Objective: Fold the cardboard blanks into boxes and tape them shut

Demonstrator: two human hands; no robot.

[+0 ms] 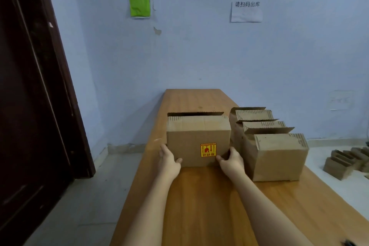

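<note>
**Box held at both lower corners, on table**

Left hand (169, 159): grip on the near lower left corner of the box (197, 140); thumb laid across the front face at its bottom edge, fingers wrapped round the left side and mostly hidden behind it.

Right hand (231, 160): grip on the near lower right corner of the box; thumb on the front face, fingers curled round the right side.

Box: brown corrugated cardboard, folded up, standing on the table (199, 205) with its base down. Near top flap folded down over the front; far flap upright, so the top is open, dark inside. Sticker (208, 149), yellow and red, on the front face of the box, low and right of centre, just left of the right thumb.

Second box (277, 156): just right of the held box, near the right hand; same cardboard, top flaps partly raised. Two more boxes (252, 116) stand in a row behind it, right of the held box, also with flaps loose.

Table: long, wood-grain, running from the box away to the wall (199, 56).

Beyond the box: green sheet (139, 0) high on the wall, up and left; white notice (246, 12) with printed characters, up and right. Dark door (30, 86) far left. Cardboard pieces (347, 163) on the floor, far right.
</note>
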